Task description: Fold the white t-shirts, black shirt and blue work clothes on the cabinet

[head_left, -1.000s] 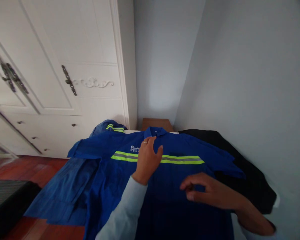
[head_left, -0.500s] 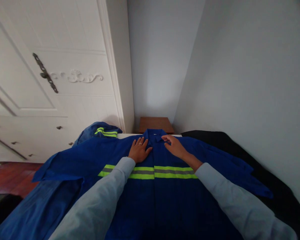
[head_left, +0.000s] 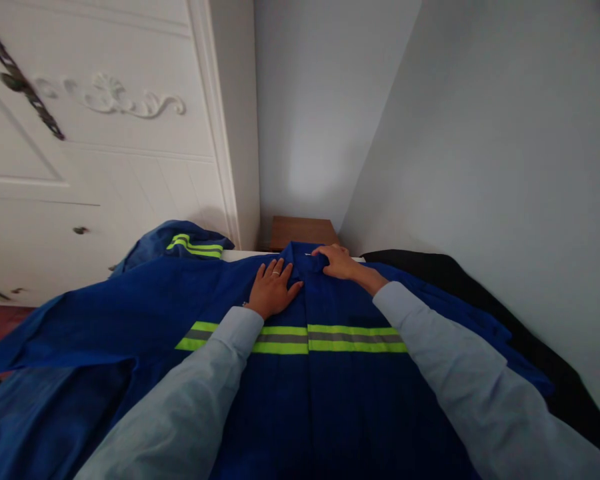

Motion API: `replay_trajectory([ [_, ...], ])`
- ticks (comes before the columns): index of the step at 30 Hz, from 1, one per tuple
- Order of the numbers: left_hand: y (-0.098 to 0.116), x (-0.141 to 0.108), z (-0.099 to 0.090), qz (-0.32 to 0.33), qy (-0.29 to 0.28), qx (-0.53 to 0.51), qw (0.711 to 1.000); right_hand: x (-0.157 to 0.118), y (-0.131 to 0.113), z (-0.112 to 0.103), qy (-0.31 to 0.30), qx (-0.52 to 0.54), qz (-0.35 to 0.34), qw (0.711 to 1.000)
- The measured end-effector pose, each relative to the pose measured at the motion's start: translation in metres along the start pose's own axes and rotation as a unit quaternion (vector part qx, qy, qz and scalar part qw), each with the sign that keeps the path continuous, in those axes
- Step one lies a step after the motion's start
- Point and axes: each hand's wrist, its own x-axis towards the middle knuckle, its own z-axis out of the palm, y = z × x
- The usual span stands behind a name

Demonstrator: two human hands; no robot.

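Note:
A blue work jacket with a yellow-green and grey reflective stripe lies spread out, front side up, its collar at the far end. My left hand, a ring on one finger, rests flat on the jacket's chest just left of the front opening, fingers apart. At the right side of the collar, my right hand has its fingers bent and closed on the collar's edge. A small white label shows inside the neck beside it.
Another blue garment with yellow-green stripes lies bunched at the far left. Something black lies under the right sleeve along the grey wall. A white wardrobe stands at left. Behind the collar is a brown wooden surface.
My right hand has moved from hovering near the collar onto its right edge and closed there. My left hand stays flat on the chest. The camera view has shifted downward and closer.

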Motion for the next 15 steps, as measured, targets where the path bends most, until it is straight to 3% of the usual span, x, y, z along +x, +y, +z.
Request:
replay_trajectory([
  [4,0.000,0.001,-0.001,-0.009,-0.006,-0.004,1.000,-0.028,0.009,-0.003,0.000,0.020,-0.121,0.992],
  [6,0.000,0.001,-0.001,-0.008,-0.004,-0.006,1.000,-0.049,0.014,0.004,-0.006,0.043,-0.150,0.988],
  [11,-0.001,0.002,0.000,-0.006,-0.002,-0.007,1.000,-0.089,0.022,0.034,0.033,0.150,-0.097,0.983],
  [15,-0.003,0.003,0.000,-0.002,-0.001,-0.005,1.000,-0.090,0.023,0.040,0.072,0.232,-0.039,0.969],
])
